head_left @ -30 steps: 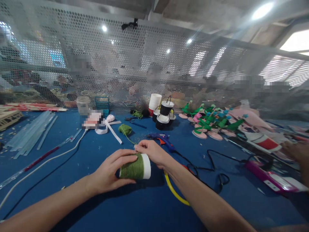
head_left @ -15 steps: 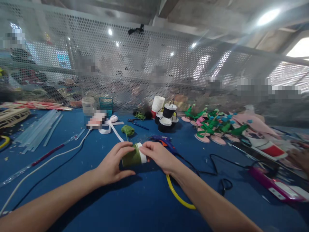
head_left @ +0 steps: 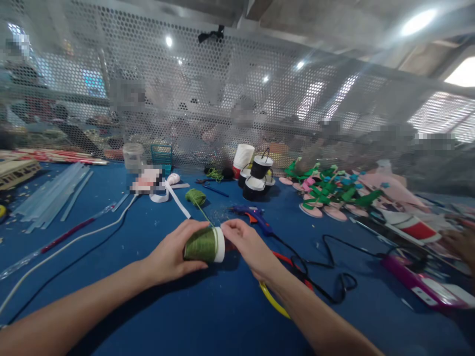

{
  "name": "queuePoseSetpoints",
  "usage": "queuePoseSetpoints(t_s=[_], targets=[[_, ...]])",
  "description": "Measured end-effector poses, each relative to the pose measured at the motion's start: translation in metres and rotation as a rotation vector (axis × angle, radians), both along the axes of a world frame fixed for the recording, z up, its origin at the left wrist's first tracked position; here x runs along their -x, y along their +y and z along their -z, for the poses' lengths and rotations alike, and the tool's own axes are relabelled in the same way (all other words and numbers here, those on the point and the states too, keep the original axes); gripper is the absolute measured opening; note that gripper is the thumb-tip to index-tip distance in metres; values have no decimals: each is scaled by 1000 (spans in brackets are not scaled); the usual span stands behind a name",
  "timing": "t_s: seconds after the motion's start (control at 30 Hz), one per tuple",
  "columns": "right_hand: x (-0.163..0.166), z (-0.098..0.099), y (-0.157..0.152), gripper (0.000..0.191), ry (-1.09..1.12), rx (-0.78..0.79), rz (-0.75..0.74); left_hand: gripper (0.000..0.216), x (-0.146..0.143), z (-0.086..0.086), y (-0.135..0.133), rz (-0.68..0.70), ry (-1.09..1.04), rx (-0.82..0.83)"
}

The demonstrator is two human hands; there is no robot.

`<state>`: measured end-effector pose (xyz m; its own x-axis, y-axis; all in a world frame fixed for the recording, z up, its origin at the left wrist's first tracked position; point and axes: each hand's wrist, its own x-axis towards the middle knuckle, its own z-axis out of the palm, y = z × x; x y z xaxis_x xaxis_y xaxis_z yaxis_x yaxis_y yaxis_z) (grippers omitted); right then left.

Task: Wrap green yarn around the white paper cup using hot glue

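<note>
My left hand [head_left: 174, 252] is wrapped around a cup [head_left: 219, 244] that lies on its side, with rows of green yarn [head_left: 200, 246] wound around it. Its white end faces right. From the ball of green yarn [head_left: 195, 197] behind, a strand runs down to the cup near the white end. My right hand [head_left: 247, 244] is beside that end, its thumb and fingers closed in a pinch; what they hold is hidden. Just beyond my right hand lies a blue hot glue gun [head_left: 256, 217].
Black cables trail right toward a purple power strip [head_left: 411, 282]. Small black buckets [head_left: 256, 188] and stacked white cups [head_left: 244, 155] stand behind. Green felt pieces on pink discs [head_left: 326, 195] crowd the right. Clear glue sticks [head_left: 55, 193] lie left. Another person's hand [head_left: 458, 247] shows at the right edge.
The cup has turned and tipped so its white end sits lower and more open to view. My right fingers have shifted off the white band to its upper edge, and the yarn strand is straighter.
</note>
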<state>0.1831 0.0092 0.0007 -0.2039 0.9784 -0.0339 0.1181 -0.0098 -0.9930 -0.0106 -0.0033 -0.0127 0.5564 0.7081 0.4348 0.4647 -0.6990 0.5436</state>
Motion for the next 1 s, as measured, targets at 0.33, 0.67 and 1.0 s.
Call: queuePoseSetpoints(t_s=[0.33, 0.67, 1.0], targets=[[2, -10, -6, 56, -243, -282, -202, 72, -2, -1, -3, 113, 39, 13], [0, -11, -2, 71, -110, -80, -233, 56, -2, -1, -3, 120, 83, -29], [-2, -24, 9, 54, -345, -239, -183, 49, -1, -1, -2, 65, 103, -24]])
